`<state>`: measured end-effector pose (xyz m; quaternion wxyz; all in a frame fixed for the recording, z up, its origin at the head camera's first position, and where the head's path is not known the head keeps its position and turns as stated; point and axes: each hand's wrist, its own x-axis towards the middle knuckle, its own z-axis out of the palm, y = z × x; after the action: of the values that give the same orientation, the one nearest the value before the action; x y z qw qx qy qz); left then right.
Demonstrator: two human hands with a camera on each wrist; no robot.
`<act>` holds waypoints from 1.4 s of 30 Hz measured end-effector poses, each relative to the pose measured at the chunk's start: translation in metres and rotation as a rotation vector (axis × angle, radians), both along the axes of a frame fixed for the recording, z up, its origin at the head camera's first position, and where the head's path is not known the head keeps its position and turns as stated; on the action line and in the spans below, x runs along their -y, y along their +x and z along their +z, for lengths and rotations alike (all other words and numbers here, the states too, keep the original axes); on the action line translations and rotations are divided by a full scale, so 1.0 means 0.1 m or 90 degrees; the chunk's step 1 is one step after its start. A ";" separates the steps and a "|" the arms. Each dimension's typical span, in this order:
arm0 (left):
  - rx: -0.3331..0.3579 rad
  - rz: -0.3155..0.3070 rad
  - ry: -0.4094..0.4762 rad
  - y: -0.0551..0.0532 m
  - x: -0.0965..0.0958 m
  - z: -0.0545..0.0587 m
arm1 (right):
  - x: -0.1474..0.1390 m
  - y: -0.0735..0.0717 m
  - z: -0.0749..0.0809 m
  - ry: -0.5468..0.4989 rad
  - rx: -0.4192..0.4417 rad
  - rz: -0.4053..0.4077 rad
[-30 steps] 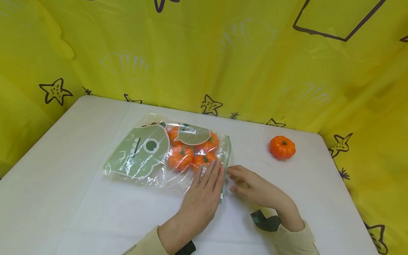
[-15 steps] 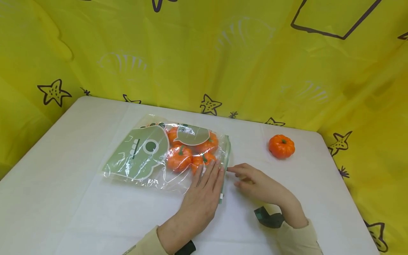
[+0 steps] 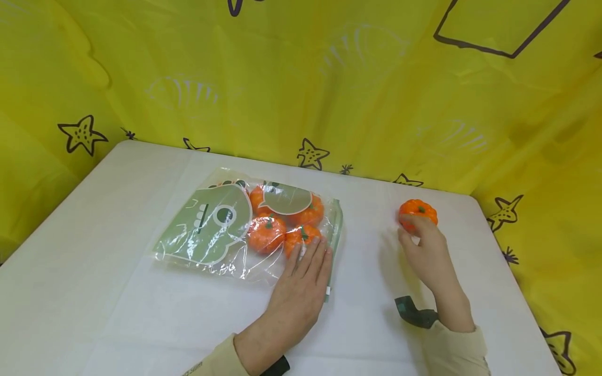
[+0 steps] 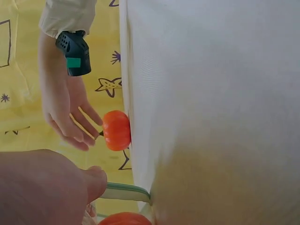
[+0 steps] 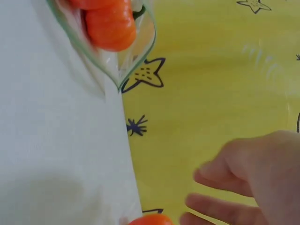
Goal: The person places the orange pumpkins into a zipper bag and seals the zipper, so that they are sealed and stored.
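Note:
A clear zip bag (image 3: 202, 224) printed with a green dinosaur lies flat on the table, several small orange pumpkins (image 3: 267, 234) inside it. My left hand (image 3: 301, 292) rests with straight fingers on the bag near its green-edged mouth, over the lowest pumpkin. The mouth gapes in the right wrist view, its green rim (image 5: 152, 37) parted around the pumpkins. One loose orange pumpkin (image 3: 425, 209) with a green stem sits to the right. My right hand (image 3: 428, 256) is over its near side, fingers spread and loosely bent; the left wrist view shows the fingertips close by the pumpkin's stem.
The white-covered table (image 3: 141, 313) runs back to a yellow curtain (image 3: 282, 94) with starfish drawings. A dark wrist camera (image 3: 416, 313) is strapped to the right wrist, and part of another (image 3: 276, 365) shows under the left.
My right hand has left the bag's mouth and moved right and away from me, to the loose pumpkin. The left hand and the bag have stayed in place.

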<state>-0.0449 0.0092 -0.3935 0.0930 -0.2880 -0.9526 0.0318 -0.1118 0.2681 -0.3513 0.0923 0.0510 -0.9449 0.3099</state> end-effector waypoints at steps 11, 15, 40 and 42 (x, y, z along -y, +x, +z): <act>-0.014 0.002 -0.010 0.00 0.02 0.02 | -0.14 -0.12 -0.18 -0.030 0.038 -0.148; -0.006 0.001 0.032 -0.04 0.05 0.05 | -0.18 -0.13 -0.25 -0.026 0.031 -0.143; 0.001 0.059 0.053 -0.11 0.11 0.00 | -0.08 -0.12 -0.27 -0.016 -0.031 -0.092; -0.008 0.058 0.047 -0.11 0.11 0.00 | -0.05 -0.12 -0.26 -0.012 -0.016 -0.086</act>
<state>-0.0558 -0.0019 -0.3936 0.1075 -0.2409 -0.9646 0.0027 -0.1235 0.2733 -0.3775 0.1250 -0.0101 -0.9420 0.3112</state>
